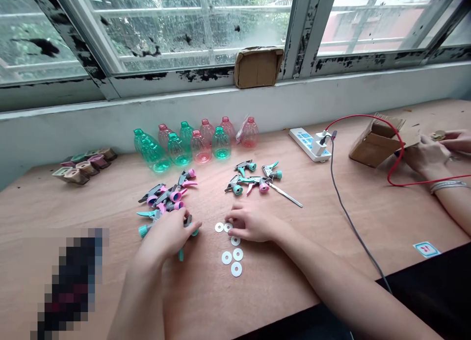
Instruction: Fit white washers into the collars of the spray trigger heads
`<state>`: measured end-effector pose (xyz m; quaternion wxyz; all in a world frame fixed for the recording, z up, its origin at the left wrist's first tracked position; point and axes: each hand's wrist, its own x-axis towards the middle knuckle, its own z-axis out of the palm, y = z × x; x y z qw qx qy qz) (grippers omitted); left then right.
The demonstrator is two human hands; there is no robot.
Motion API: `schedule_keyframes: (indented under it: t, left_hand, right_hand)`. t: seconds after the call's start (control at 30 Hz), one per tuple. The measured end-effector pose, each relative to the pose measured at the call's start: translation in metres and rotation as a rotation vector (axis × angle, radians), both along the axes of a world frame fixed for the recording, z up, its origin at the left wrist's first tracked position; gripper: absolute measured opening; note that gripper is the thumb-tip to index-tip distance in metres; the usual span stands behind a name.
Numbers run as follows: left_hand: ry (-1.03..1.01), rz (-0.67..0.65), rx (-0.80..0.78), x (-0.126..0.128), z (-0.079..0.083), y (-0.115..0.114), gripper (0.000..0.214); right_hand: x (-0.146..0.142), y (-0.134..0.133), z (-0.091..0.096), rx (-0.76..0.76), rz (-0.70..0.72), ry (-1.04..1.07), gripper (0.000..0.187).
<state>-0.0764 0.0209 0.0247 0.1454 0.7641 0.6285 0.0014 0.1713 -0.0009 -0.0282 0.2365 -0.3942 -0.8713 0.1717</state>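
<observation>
My left hand (170,231) is closed around a spray trigger head (181,253) with a teal lever and teal collar; my fingers cover much of it. Beside that hand lies a pile of spray trigger heads (162,197), mostly grey and pink. Over the flat white washers (236,269) on the table is my right hand (252,222). Its thumb and forefinger are apart, with one washer (227,227) showing between their tips. Several more trigger heads (237,185), teal and pink, lie beyond it next to metal tweezers (287,195).
Green and pink clear bottles (222,143) stand along the wall. Small blocks (86,167) sit at the far left. To the right are a power strip (309,144), a grey cable (344,207), a red cable (395,175), a cardboard box (371,146) and another person's hands (430,153).
</observation>
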Motion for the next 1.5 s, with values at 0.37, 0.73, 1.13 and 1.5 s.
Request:
schedule_keyframes:
  t: [0.37, 0.73, 1.13, 1.5]
  left_hand:
    - [-1.146, 0.193, -0.057, 0.034, -0.018, 0.014, 0.023]
    - [-1.768, 0.254, -0.358, 0.05, -0.028, 0.012, 0.033]
    - [-1.716, 0.22, -0.335, 0.059, -0.046, 0.012, 0.035]
    - [-1.391, 0.13, -0.132, 0.072, -0.049, 0.002, 0.025]
  right_hand:
    - [-0.01, -0.004, 0.001, -0.158, -0.04, 0.022, 0.014]
    - [-0.006, 0.001, 0.001, -0.121, -0.079, -0.041, 0.017]
    - [-0.002, 0.003, -0.007, -0.416, -0.147, 0.745, 0.014]
    - [-0.01, 0.0, -0.002, -0.551, -0.126, 1.072, 0.023]
